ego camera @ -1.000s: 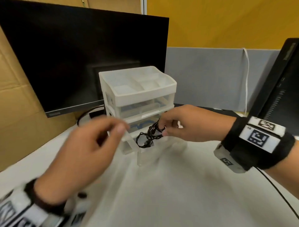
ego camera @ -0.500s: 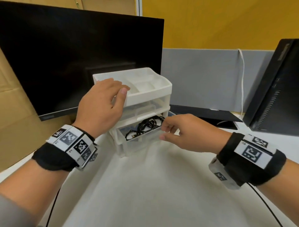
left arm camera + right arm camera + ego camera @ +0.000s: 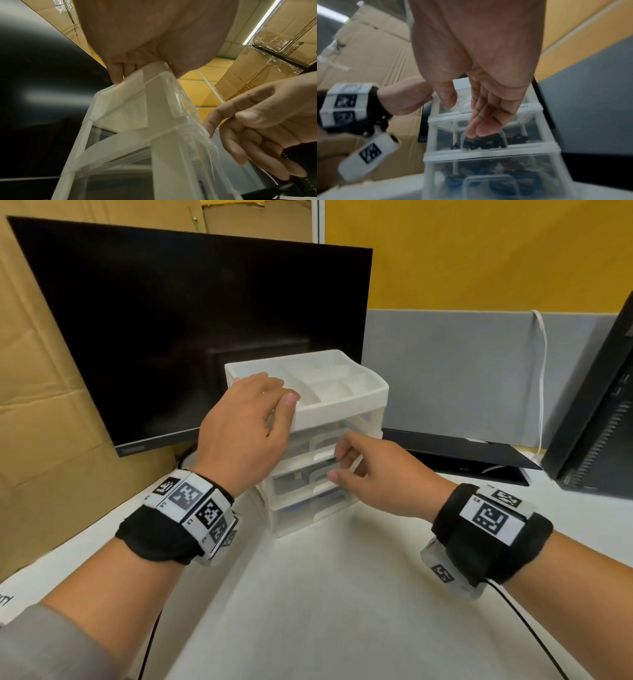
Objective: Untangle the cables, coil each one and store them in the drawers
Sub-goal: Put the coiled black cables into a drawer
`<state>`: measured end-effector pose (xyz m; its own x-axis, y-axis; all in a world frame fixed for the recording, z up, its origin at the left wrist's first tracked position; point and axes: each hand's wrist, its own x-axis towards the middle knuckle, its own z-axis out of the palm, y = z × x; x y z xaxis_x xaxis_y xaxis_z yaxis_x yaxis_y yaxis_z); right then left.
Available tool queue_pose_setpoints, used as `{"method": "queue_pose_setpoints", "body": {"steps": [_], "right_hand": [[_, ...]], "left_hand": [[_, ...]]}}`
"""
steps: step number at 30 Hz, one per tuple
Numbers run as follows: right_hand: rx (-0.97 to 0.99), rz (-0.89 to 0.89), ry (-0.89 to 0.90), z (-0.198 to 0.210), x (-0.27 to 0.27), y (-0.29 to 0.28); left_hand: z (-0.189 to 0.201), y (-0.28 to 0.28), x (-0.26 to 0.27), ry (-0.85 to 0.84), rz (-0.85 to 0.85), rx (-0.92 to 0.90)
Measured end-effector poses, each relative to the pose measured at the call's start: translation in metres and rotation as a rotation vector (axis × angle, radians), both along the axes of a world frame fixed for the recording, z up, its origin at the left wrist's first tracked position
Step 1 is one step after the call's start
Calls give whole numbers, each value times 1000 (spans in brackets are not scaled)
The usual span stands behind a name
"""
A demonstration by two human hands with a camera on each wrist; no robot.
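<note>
Left hand [image 3: 245, 433] grips the white three-drawer plastic organiser's [image 3: 346, 405] top tray. Right hand [image 3: 375, 477], fingers straight, touches the middle drawer [image 3: 488, 136] holding a black coiled cable [image 3: 481, 143]; blue cable [image 3: 489, 186] fills the bottom drawer [image 3: 498, 180].

A big black screen [image 3: 191, 337] stands at the back of the white bench [image 3: 342, 594]. Behind it are a yellow wall [image 3: 479, 251], a grey divider [image 3: 462, 371] and brown cardboard [image 3: 41, 371].

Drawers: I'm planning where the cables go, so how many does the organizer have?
3, stacked under the top tray: top drawer, middle drawer holding a black cable, bottom drawer holding a blue one.
</note>
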<state>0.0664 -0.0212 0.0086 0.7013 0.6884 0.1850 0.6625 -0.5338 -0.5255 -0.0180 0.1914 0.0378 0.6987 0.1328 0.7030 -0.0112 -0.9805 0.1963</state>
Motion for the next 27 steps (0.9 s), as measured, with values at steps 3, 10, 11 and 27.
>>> {"method": "queue_pose_setpoints", "body": {"steps": [3, 10, 11, 27], "right_hand": [[104, 36, 182, 5, -6, 6], [268, 103, 606, 14, -17, 4], [272, 100, 618, 15, -19, 0], [266, 152, 663, 8, -58, -67]], "left_hand": [[1, -2, 0, 4, 5, -5], [21, 3, -8, 246, -47, -67], [23, 3, -9, 276, -56, -79], [21, 0, -8, 298, -34, -93]]}}
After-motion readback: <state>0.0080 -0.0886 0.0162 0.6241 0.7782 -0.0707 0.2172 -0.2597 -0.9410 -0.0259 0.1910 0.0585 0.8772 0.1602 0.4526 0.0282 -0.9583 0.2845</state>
